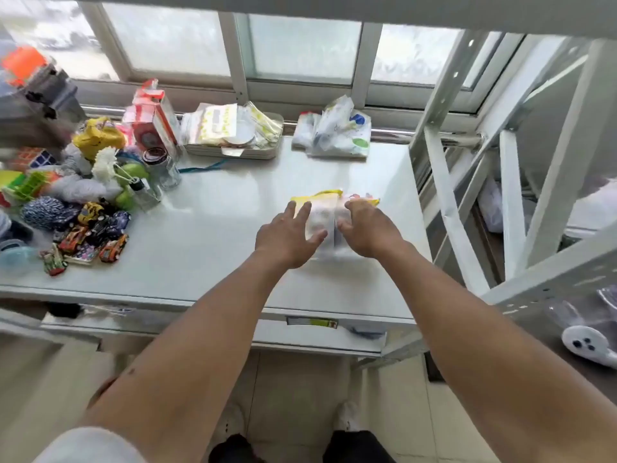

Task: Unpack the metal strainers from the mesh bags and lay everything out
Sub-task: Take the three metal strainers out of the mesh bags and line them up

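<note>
Two whitish mesh bags with yellow tops point(325, 213) lie side by side on the white table point(207, 228), right of its middle. My left hand point(287, 233) rests flat on the left bag with fingers spread. My right hand point(367, 228) lies on the right bag, its fingers curled over the seam between the two. The image is blurred, so what the bags hold cannot be made out. No strainer is visible outside a bag.
Toy cars point(96, 242), puzzle cubes, yarn and small bottles crowd the table's left side. A tray of packets point(233, 132) and a pile of plastic bags point(334, 135) stand at the back by the window. A white metal shelf frame point(500, 162) rises on the right.
</note>
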